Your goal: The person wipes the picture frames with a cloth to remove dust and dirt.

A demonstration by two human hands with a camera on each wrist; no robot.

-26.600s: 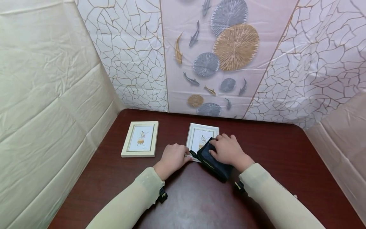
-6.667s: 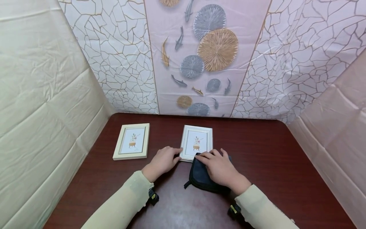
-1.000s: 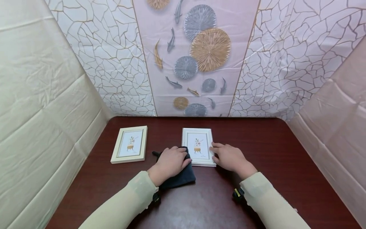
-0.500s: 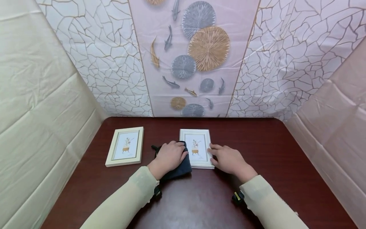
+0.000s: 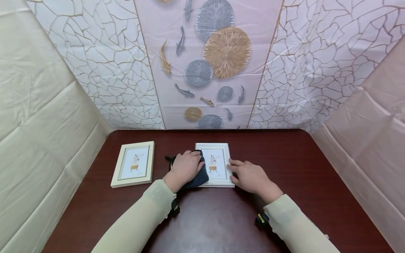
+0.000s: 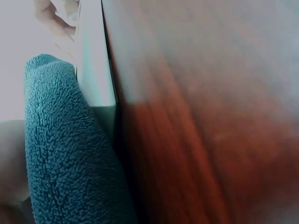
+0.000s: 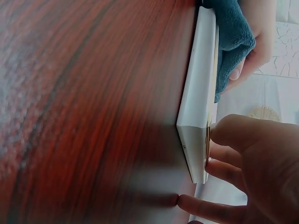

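A white picture frame [image 5: 215,182] lies flat on the dark red table, its print showing a plant in an orange pot. My left hand [image 5: 185,166] grips a dark blue terry cloth [image 5: 199,177] with a black loop, and the cloth covers the frame's left side. In the left wrist view the cloth [image 6: 70,140] looks teal and folds over the frame's near corner. My right hand [image 5: 251,177] touches the frame's right edge with its thumb and spread fingers. In the right wrist view one finger reaches down to the tabletop beside the white frame [image 7: 196,93].
A cream picture frame [image 5: 116,175] with a similar print lies to the left on the table [image 5: 205,225]. Patterned white and pink fabric [image 5: 265,105] hangs behind the far edge. Plain cloth walls stand at both sides.
Long before, the cloth was under my right hand while my left touched the frame; now they have swapped. Over the last second my left hand slid the cloth slightly farther up the left side.
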